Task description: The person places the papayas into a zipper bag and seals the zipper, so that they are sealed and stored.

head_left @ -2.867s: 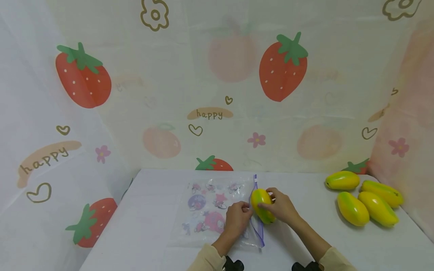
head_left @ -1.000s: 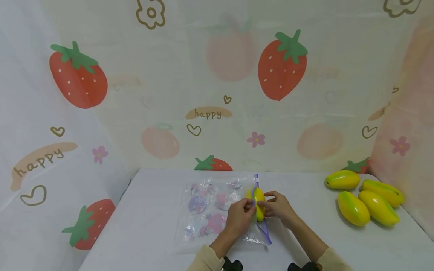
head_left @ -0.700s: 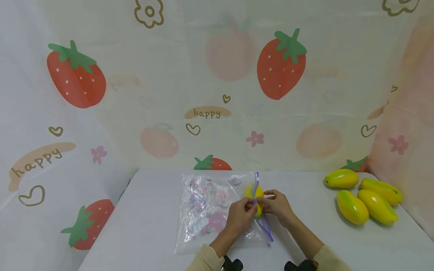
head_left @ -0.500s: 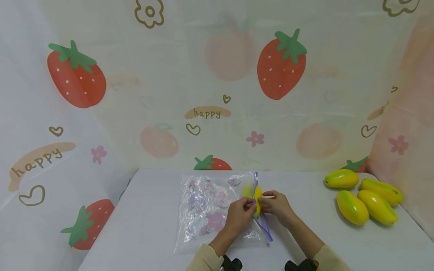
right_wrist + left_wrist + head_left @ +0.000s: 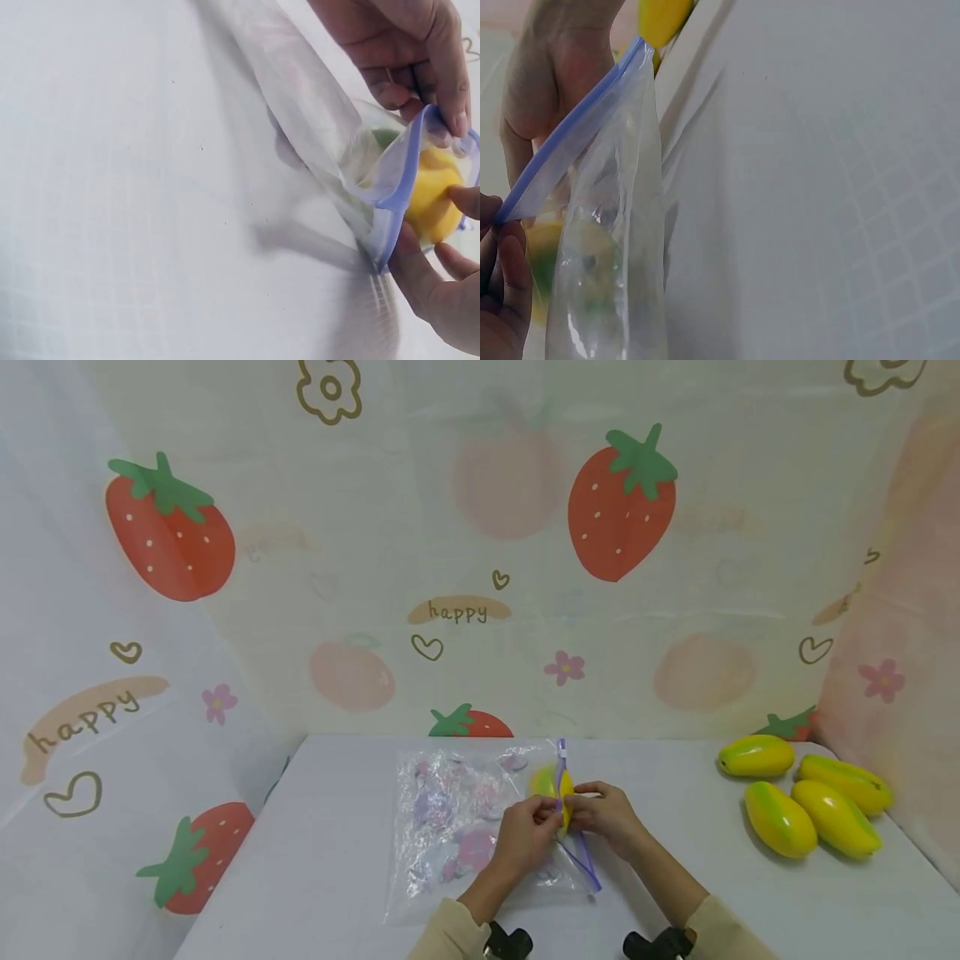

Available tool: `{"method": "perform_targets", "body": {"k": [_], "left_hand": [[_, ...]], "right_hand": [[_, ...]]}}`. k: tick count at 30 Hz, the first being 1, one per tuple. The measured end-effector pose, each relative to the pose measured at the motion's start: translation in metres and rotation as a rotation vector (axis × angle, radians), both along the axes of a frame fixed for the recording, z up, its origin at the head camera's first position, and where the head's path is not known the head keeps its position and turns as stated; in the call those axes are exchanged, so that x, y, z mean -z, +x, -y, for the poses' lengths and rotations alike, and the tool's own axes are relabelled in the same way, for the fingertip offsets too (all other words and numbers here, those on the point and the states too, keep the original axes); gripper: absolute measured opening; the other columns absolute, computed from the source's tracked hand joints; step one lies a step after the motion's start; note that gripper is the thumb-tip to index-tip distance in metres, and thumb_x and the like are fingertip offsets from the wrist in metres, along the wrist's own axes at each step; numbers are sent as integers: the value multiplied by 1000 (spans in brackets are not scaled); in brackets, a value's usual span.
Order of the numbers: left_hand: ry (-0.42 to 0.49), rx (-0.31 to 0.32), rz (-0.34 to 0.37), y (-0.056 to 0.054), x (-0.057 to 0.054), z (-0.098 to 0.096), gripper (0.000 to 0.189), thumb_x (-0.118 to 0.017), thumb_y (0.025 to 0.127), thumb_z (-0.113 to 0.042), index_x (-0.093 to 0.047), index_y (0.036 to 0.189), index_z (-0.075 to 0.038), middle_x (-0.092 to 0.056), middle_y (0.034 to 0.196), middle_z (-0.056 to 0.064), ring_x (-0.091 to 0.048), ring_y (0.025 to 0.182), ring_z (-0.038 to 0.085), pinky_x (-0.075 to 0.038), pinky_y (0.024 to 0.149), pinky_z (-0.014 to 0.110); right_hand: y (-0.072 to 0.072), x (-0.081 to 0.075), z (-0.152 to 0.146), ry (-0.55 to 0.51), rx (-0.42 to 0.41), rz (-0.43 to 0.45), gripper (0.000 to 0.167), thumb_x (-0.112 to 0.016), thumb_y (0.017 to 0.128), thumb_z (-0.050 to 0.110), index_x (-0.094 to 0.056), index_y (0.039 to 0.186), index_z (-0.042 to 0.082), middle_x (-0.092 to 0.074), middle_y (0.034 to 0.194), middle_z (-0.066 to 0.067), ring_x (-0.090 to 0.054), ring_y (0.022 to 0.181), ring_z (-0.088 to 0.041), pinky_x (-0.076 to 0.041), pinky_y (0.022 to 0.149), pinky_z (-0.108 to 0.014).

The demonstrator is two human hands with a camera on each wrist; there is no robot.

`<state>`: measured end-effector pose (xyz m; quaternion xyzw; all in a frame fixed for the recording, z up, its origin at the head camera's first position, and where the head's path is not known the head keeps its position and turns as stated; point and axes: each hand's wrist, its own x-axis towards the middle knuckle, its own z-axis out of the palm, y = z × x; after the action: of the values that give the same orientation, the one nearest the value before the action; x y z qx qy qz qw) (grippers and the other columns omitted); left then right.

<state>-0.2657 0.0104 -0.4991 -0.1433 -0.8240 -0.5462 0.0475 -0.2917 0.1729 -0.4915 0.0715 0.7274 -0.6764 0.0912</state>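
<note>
A clear zip bag (image 5: 450,852) with pink prints and a purple zip edge lies on the table, its mouth toward the right. My left hand (image 5: 527,833) pinches the bag's edge at the mouth between thumb and fingers. A yellow-green mango (image 5: 567,792) is partway through the opening, its far end showing through the plastic in the head view. My right hand (image 5: 611,817) grips its outer end; in the right wrist view, fingers (image 5: 420,289) press on the yellow mango (image 5: 433,191) inside the purple edge. The left wrist view shows the mango blurred behind the plastic (image 5: 604,232).
Several more mangoes (image 5: 813,797) lie grouped at the table's right side. The white table (image 5: 300,860) ends against a strawberry-patterned curtain (image 5: 487,527). Black wrist cameras (image 5: 510,941) sit near the cuffs.
Over the last three seconds the right hand has moved the mango left from the bag's mouth to partly inside it. The left hand keeps its pinch on the edge, which has risen around the fruit.
</note>
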Motion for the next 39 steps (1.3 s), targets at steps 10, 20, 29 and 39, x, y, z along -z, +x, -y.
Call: {"method": "perform_targets", "body": {"k": [10, 20, 29, 39], "left_hand": [[30, -6, 17, -2, 1, 3, 21, -67, 88, -11, -70, 103, 4, -73, 84, 11, -60, 71, 4, -50, 65, 17], [76, -65, 30, -4, 0, 5, 18, -68, 87, -8, -72, 100, 4, -73, 80, 12, -56, 66, 0, -47, 61, 15], [61, -49, 28, -1, -1, 4, 19, -68, 87, -8, -71, 100, 4, -72, 81, 11, -55, 68, 1, -47, 64, 16], [14, -58, -23, 1, -1, 2, 18, -67, 86, -10, -72, 99, 3, -73, 83, 11, -61, 70, 5, -49, 66, 16]], "right_hand": [[0, 2, -6, 71, -183, -53, 37, -53, 96, 9, -56, 127, -10, -71, 108, -17, -69, 91, -20, -57, 78, -32], [2, -9, -16, 175, -240, -137, 38, -49, 98, 10, -53, 129, -12, -64, 115, -28, -69, 96, -29, -58, 79, -36], [5, -24, -46, 280, -188, -211, 40, -55, 96, 11, -54, 127, -13, -63, 117, -30, -68, 93, -27, -58, 76, -31], [12, -44, -74, 692, -182, -395, 36, -61, 94, 15, -62, 122, -7, -70, 106, -21, -68, 91, -33, -54, 68, -32]]}}
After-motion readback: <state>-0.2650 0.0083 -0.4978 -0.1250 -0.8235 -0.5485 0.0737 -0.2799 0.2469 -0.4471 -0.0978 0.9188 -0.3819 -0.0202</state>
